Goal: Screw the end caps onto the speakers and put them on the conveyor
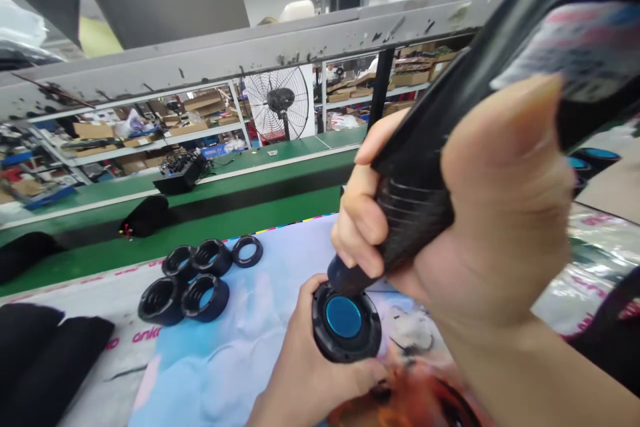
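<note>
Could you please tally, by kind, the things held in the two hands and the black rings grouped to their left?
Black rings grouped at the left: 5
Blue-centred round black part, in the left hand: 1
Black handheld tool, in the right hand: 1
Total: 7

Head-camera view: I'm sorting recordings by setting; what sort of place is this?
Probably a workshop or small factory: shelves crowded with cardboard boxes, a large fan, and several similar black rings grouped together.
</note>
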`<state>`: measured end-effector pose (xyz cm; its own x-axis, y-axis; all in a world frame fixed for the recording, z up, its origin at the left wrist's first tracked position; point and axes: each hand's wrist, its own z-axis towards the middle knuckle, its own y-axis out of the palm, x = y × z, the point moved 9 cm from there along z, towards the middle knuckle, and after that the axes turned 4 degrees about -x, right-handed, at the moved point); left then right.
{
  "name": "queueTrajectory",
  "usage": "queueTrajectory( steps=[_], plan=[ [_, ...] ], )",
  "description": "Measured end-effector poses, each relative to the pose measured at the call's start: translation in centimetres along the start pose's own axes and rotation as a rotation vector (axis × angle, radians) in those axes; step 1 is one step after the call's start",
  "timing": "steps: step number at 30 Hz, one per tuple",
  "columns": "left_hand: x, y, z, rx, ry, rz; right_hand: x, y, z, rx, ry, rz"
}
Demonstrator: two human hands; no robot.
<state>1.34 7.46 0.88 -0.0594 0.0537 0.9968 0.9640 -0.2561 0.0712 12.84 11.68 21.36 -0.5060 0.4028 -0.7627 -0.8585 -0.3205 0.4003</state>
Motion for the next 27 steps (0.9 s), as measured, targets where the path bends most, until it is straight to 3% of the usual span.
queueTrajectory(
  steps=[5,11,14,18,27],
  plan=[
    [0.5,0.4,0.3,-0.054,0.066,-0.041,2.7,1.9,-0.4,-0.139,0.114,-0.038],
    [1.3,1.2,0.1,-0.102,0.031,-0.125,4.5,3.1,-0.7,-0.204,0.200,-0.041],
    [1.4,1.4,-0.1,-0.121,-0.005,-0.109,4.8,3.4,-0.8,-0.221,0.193,-0.113],
    [1.9,1.1,0.0,-0.081,0.081,-0.086,5.2,3.5,-0.8,-0.228,0.178,-0.187],
    [-0.1,0.5,-0.7,-0.031,0.011,-0.240,5.3,4.6,-1.2,-0.350,0.217,-0.056]
  ],
)
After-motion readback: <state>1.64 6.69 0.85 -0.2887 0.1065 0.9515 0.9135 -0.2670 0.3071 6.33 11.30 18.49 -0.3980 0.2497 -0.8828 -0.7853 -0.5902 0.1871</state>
